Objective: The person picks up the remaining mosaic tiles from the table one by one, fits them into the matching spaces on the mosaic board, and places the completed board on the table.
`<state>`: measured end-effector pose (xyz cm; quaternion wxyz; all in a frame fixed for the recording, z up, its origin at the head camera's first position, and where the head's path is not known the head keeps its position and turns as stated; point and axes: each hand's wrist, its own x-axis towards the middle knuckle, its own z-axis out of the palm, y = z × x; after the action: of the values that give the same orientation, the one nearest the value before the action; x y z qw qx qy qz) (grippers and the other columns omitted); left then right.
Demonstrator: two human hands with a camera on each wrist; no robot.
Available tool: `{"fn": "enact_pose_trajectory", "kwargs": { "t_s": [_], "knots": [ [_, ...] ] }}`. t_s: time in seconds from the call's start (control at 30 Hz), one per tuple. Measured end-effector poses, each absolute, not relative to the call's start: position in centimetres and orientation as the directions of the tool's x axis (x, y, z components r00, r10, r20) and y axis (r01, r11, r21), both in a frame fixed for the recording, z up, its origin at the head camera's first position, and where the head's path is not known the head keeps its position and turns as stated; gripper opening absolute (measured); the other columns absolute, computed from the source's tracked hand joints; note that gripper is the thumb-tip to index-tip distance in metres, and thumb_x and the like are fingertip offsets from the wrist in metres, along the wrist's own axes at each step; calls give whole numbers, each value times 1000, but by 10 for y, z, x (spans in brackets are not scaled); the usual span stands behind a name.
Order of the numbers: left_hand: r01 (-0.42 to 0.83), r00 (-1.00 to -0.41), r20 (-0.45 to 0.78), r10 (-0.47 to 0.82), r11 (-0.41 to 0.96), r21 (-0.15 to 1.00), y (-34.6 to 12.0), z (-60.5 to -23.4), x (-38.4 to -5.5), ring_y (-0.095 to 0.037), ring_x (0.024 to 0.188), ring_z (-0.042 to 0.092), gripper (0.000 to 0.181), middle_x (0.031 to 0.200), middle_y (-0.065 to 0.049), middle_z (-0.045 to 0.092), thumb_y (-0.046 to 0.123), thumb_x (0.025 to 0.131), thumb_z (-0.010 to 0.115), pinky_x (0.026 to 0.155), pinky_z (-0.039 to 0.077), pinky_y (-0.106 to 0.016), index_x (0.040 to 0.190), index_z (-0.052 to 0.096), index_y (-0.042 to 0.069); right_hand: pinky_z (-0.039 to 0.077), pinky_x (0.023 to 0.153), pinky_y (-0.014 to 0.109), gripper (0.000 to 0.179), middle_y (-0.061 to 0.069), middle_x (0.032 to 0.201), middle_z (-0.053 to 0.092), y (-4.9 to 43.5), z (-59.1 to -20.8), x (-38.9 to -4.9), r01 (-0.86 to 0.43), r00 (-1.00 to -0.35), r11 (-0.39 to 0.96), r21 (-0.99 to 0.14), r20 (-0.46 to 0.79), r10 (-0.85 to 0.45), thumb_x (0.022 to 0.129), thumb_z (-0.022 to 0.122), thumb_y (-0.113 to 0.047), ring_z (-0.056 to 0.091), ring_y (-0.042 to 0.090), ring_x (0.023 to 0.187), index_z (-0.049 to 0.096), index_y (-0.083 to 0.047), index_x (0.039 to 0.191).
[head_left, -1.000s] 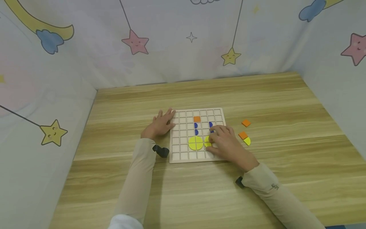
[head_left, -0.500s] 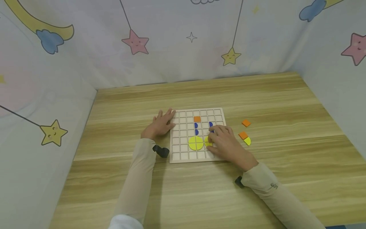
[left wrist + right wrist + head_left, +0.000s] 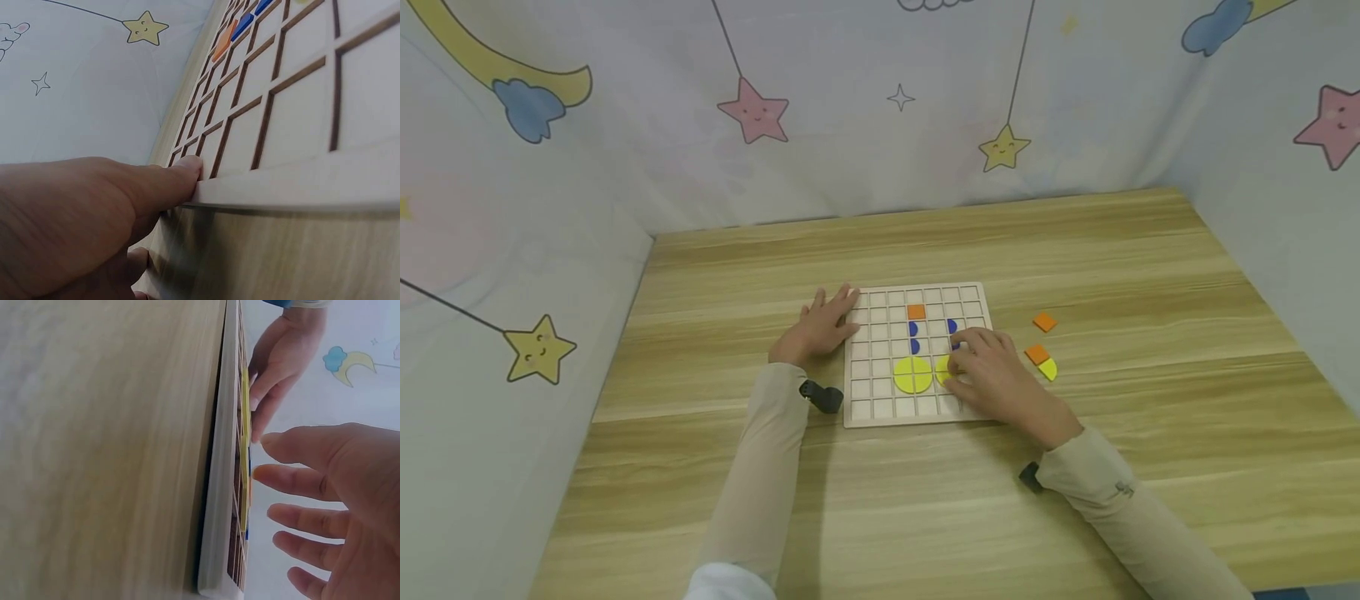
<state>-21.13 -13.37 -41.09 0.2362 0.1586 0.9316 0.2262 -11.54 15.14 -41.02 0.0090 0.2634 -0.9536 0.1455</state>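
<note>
I've got the head view and both wrist feeds up. Gridded wooden board (image 3: 917, 422) lies flat on the desk (image 3: 737, 250), between the two hands. Left hand (image 3: 818, 325) is at the board's left edge, fingers spread wide, nothing held. Left wrist feed shows a digit (image 3: 187, 167) resting on the rim by a corner; other fingers sit lower, off the board.

Right hand (image 3: 1000, 375) is over the right part of the board, fingers loosely bent. On its wrist feed I see a gap between thumb and index, nothing gripped in it. Can't tell whether the tips touch the yellow pieces just beside them.

Pieces on the board: one orange square (image 3: 916, 312) near the far side, two blue half-rounds (image 3: 913, 329) in a line below it, another blue piece (image 3: 952, 326) further right, with more blue just under it mostly hidden by the hand. Nearer me, a yellow disc (image 3: 904, 367), split by the grid into quarters. Right of it, a second yellow patch (image 3: 943, 369), partly covered by the right hand; full shape not readable.

Off the board to the right, on the desk: a loose orange tile (image 3: 1044, 322) by itself, then a second orange tile (image 3: 1037, 354) with a yellow quarter (image 3: 1048, 369) right up against it.
</note>
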Motion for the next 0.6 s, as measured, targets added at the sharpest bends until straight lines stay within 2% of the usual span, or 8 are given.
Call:
{"fn": "enact_pose_trajectory", "kwargs": {
  "t_s": [0.33, 0.6],
  "knots": [
    [175, -843, -370, 390, 849, 498, -133, -412, -211, -39, 146, -15, 63, 162, -6, -3, 27, 103, 41, 116, -4, -60, 155, 9, 16, 33, 102, 54, 7, 11, 127, 58, 166, -409, -115, -506, -862, 813, -289, 128, -491, 86, 69, -20, 47, 33, 124, 69, -14, 89],
    [168, -845, -373, 383, 852, 495, -133, -412, -212, -38, 146, -15, 63, 162, -4, -3, 28, 103, 41, 117, -3, -59, 156, 8, 18, 29, 103, 60, 8, 16, 129, 55, 187, -404, -116, -450, -892, 822, -350, 121, -436, 86, 68, -12, 44, 37, 125, 68, -10, 94]
  ]
}}
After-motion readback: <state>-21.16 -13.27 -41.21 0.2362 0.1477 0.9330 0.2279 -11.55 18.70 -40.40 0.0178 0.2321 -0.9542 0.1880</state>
